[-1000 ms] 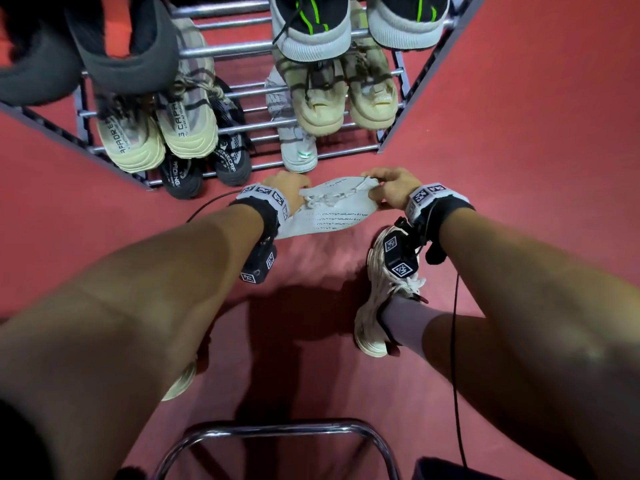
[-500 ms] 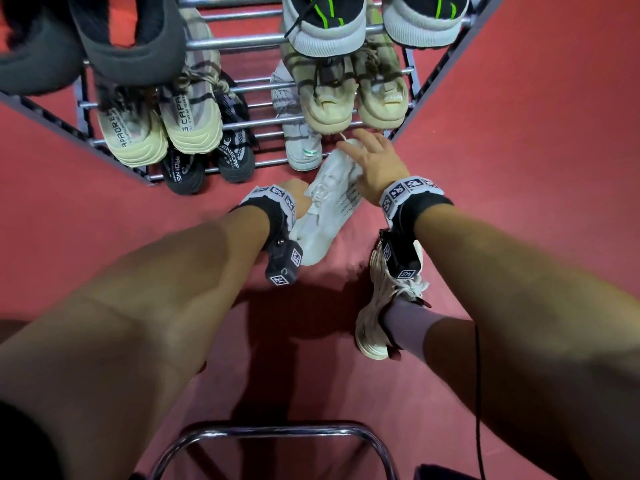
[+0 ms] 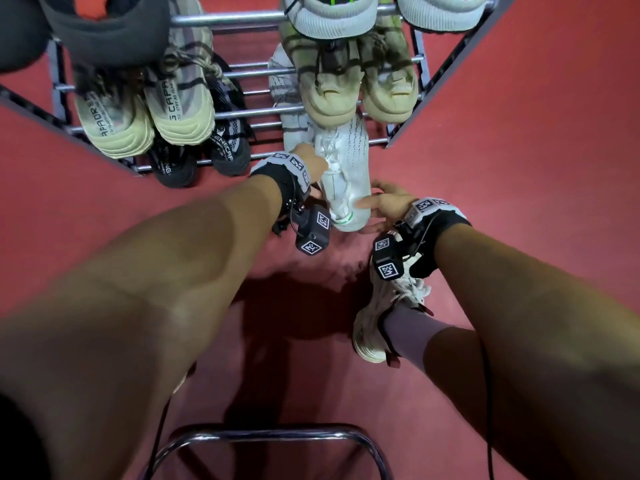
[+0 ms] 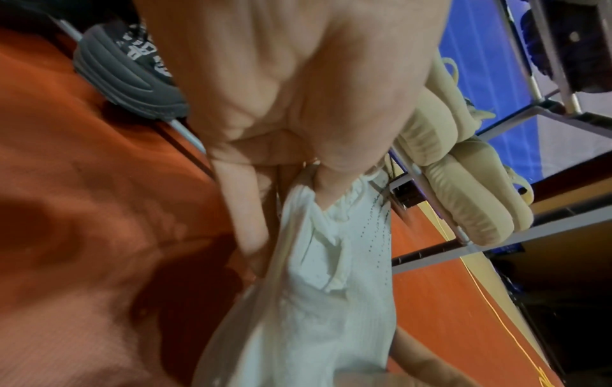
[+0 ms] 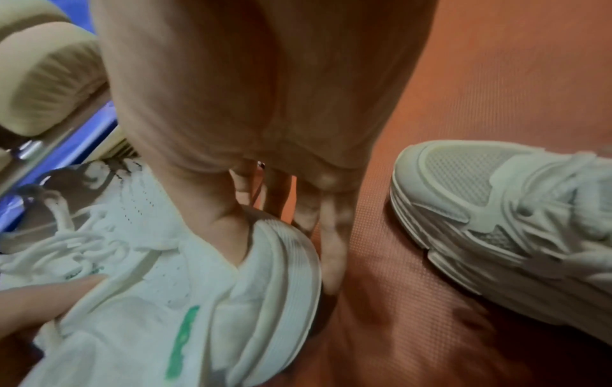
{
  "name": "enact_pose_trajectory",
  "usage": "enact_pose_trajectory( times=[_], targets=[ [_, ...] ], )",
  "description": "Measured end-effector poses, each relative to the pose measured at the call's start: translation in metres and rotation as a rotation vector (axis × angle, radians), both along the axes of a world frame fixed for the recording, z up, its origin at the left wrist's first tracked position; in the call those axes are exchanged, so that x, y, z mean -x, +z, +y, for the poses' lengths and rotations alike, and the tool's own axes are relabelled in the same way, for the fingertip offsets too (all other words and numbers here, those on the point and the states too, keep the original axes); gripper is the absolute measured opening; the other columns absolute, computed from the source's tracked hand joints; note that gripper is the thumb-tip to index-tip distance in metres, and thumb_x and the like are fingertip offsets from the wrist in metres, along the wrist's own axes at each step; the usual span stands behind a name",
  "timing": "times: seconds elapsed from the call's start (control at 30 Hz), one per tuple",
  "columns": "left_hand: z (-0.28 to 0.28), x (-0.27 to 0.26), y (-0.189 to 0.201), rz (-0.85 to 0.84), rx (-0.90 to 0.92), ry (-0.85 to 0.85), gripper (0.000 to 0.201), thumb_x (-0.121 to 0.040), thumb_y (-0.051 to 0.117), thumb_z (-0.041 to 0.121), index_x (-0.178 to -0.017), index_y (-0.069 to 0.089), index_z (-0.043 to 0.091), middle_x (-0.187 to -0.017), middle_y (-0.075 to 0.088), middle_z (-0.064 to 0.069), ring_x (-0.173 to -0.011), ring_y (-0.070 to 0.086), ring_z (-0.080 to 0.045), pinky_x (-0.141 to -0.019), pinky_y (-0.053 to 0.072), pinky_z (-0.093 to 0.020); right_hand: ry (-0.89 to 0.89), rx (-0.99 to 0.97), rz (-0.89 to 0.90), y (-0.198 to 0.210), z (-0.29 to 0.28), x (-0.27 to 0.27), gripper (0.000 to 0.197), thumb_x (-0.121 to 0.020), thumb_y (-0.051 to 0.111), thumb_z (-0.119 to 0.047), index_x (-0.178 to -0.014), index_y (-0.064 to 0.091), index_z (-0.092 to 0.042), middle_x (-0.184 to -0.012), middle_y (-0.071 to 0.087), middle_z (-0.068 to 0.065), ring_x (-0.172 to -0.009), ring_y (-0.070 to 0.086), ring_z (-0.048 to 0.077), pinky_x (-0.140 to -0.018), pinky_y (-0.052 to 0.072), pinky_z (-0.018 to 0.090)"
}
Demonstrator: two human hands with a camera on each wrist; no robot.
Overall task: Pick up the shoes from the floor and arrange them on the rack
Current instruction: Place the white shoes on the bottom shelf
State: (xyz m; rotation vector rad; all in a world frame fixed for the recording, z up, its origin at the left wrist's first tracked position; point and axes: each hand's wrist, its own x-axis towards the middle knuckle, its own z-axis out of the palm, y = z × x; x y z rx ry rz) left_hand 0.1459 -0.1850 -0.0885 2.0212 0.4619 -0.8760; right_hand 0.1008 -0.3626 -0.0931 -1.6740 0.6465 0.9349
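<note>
A white knit shoe point(image 3: 349, 168) with a green heel mark lies with its toe pointing under the bottom tier of the metal rack point(image 3: 239, 18) and its heel toward me. My left hand point(image 3: 311, 166) grips the shoe's left side; in the left wrist view the thumb point(image 4: 328, 188) is tucked into the shoe point(image 4: 331, 288) opening, with fingers along the outside. My right hand point(image 3: 377, 202) holds the heel; in the right wrist view its thumb point(image 5: 228, 235) presses into the collar of the shoe point(image 5: 149, 301) while its fingers run down behind the sole. A matching white shoe point(image 3: 289, 95) sits on the bottom tier just to the left.
The rack holds several pairs: beige shoes point(image 3: 360, 88) right above the white one, black shoes point(image 3: 204, 154) at bottom left, striped beige ones point(image 3: 145, 112) above those. My own foot in a chunky sneaker point(image 3: 374, 327) stands close on the right. A chrome tube frame point(image 3: 270, 433) is near me on the red floor.
The white shoe turned from lying crosswise on the floor to toe-first toward the rack and slid forward. My right hand moved from its toe end to its heel; my left hand stayed on it.
</note>
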Motion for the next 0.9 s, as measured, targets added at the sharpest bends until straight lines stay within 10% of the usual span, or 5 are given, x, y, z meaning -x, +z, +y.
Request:
enact_pose_trajectory(
  times=[0.3,0.47,0.73,0.9],
  targets=[
    [0.005,-0.016,-0.002,-0.308,-0.078,0.055,0.028,-0.085,0.064,0.039,-0.090,0.065,0.011,-0.091,0.067,-0.009,-0.087,0.064,-0.024,-0.077,0.055,-0.031,-0.215,0.024,-0.118,-0.007,0.004,-0.026,0.048,-0.082,0.056,0.015,-0.126,0.056,-0.006,-0.109,0.064,0.013,-0.087,0.064,0.033,-0.076,0.055,0.055],
    [0.011,-0.023,-0.013,-0.495,-0.395,-0.080,0.033,-0.087,0.061,0.026,-0.114,0.060,0.008,-0.117,0.059,-0.014,-0.110,0.057,-0.031,-0.083,0.045,-0.033,-0.215,0.125,-0.147,-0.024,0.005,-0.048,0.055,-0.083,0.054,0.016,-0.134,0.054,-0.005,-0.101,0.066,0.010,-0.076,0.062,0.027,-0.076,0.054,0.050],
    [0.013,-0.027,-0.034,-0.466,-0.425,-0.149,0.045,-0.090,0.061,0.027,-0.132,0.050,0.013,-0.136,0.045,-0.016,-0.130,0.037,-0.033,-0.108,0.031,-0.035,-0.105,0.261,-0.215,-0.029,0.015,-0.083,0.046,-0.087,0.052,0.009,-0.130,0.058,-0.005,-0.113,0.065,0.013,-0.109,0.062,0.030,-0.094,0.052,0.042],
    [0.012,-0.026,-0.048,-0.453,-0.431,-0.117,0.046,-0.089,0.060,0.033,-0.132,0.049,0.021,-0.131,0.046,-0.016,-0.125,0.039,-0.036,-0.103,0.033,-0.034,-0.078,0.335,-0.384,-0.035,0.028,-0.094,0.049,-0.097,0.049,-0.009,-0.145,0.039,-0.014,-0.130,0.051,-0.007,-0.120,0.048,0.008,-0.088,0.036,0.012]
  ],
)
